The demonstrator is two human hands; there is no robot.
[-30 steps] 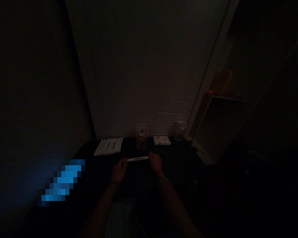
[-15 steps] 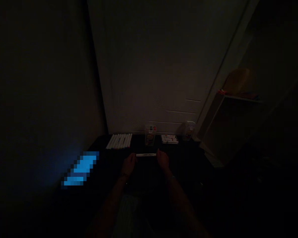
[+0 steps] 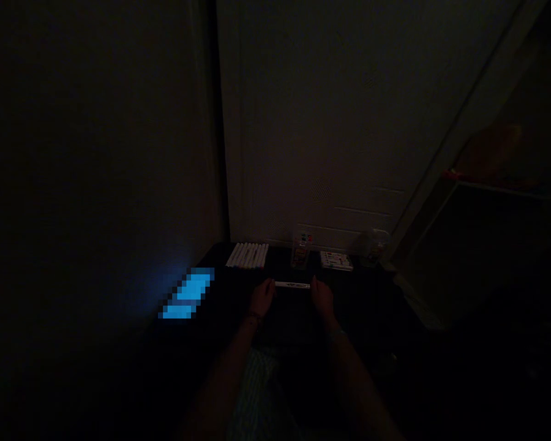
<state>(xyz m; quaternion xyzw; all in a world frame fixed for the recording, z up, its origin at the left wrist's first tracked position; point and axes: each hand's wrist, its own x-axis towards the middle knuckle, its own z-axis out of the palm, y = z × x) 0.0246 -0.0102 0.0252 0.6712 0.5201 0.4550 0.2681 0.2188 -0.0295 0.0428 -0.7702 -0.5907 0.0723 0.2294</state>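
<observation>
A white marker (image 3: 292,285) with dark print on its barrel lies level between my two hands. My left hand (image 3: 262,297) is closed on its left end, and my right hand (image 3: 322,297) is closed on its right end. Just beyond my left hand, a row of white markers (image 3: 248,255) rests side by side on the dark table (image 3: 294,321). Past the held marker stands a clear plastic case (image 3: 301,250) with some coloured pieces near its top. Right of that lies a flat white pack (image 3: 337,261) with coloured print. The dim light hides finger detail.
At the table's left a pixelated screen (image 3: 188,294) glows blue. Another clear case (image 3: 377,246) stands at the back right corner. Behind the table rises a pale wall panel (image 3: 312,122). On the right is a shelf (image 3: 500,187) bearing a rounded orange-brown object (image 3: 493,149).
My view has turned left, so everything sits farther right in the picture. Both hands still hold the marker by its ends. The things on the table have stayed in place.
</observation>
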